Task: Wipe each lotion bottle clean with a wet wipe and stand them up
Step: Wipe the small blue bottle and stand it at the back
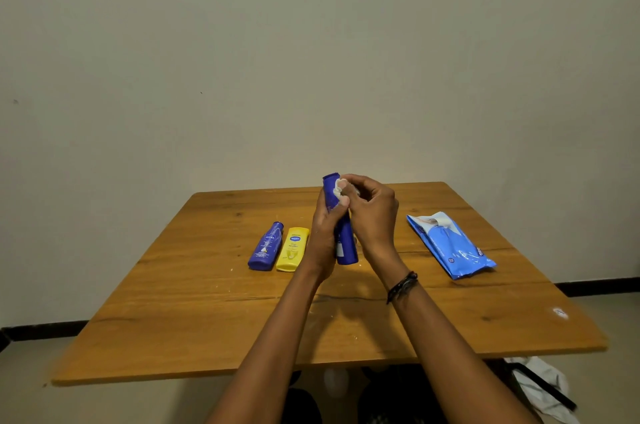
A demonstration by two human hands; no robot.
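Curled left grip (325, 233) round blue bottle (346, 245), right grip (374, 212) pinching crumpled wipe (339, 186) against its top, label mostly hidden.

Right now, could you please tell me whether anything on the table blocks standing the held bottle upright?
Nothing visible does. The table below the held blue bottle is bare wood; the lying blue bottle and yellow bottle are to its left, the wipes pack to its right.

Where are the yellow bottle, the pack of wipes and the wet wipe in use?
yellow bottle (293, 248): head view, front label.
pack of wipes (450, 245): head view, middle of the blue wrapper.
wet wipe (338, 186): head view, its white bunched part.
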